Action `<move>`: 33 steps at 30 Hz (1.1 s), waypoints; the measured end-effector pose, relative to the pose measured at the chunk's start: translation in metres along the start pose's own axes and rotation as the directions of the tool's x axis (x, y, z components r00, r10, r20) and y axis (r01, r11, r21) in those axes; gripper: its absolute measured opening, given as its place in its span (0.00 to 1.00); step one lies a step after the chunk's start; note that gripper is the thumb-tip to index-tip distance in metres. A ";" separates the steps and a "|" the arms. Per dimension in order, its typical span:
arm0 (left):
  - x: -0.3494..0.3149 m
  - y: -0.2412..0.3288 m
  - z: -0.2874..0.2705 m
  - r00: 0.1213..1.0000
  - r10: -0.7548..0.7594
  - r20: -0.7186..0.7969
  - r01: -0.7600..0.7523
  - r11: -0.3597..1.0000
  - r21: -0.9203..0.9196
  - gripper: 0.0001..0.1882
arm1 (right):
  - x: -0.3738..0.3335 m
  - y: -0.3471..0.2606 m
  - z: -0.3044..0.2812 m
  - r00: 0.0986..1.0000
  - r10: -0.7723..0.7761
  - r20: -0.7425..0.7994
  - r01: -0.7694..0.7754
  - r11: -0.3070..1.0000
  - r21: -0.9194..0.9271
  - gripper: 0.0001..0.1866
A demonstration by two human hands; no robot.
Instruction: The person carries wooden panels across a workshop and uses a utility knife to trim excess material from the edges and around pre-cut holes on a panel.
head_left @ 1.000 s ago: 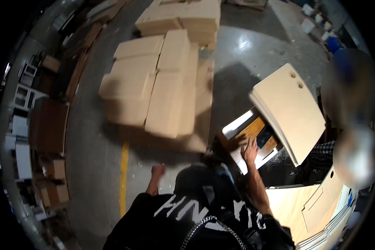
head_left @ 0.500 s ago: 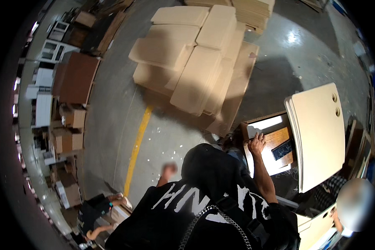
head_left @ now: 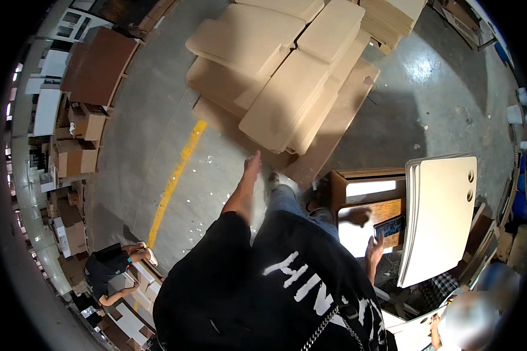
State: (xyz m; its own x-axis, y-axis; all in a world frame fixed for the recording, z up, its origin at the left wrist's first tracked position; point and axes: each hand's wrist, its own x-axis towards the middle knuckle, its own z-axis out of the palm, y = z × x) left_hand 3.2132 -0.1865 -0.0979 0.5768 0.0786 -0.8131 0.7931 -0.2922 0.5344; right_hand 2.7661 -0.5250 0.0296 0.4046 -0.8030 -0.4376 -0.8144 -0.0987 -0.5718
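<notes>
A stack of boards (head_left: 287, 82) lies far and centre on the floor (head_left: 158, 140), with a painted line (head_left: 173, 181) to its left and shelves of boxes (head_left: 70, 140) further left. To the right stands a wooden frame (head_left: 363, 202), and a pile of panels (head_left: 439, 213) rests just right of it. The right hand (head_left: 373, 248) is near the frame's near edge, the left hand (head_left: 252, 164) is left of the frame, and a seated person (head_left: 114, 263) is at near left.
</notes>
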 end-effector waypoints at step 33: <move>-0.063 0.191 -0.060 0.560 0.652 0.512 -0.401 0.754 -0.520 0.20 | -0.135 -0.156 0.173 0.967 0.255 0.008 -0.149 0.539 0.829 0.23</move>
State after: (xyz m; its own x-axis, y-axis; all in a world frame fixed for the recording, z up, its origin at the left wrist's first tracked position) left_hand 3.3399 -0.1900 0.0690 0.7397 -0.6341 -0.2251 0.4679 0.2443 0.8494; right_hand 2.9101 -0.2993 0.0579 0.1870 -0.7968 -0.5746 -0.1547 0.5537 -0.8182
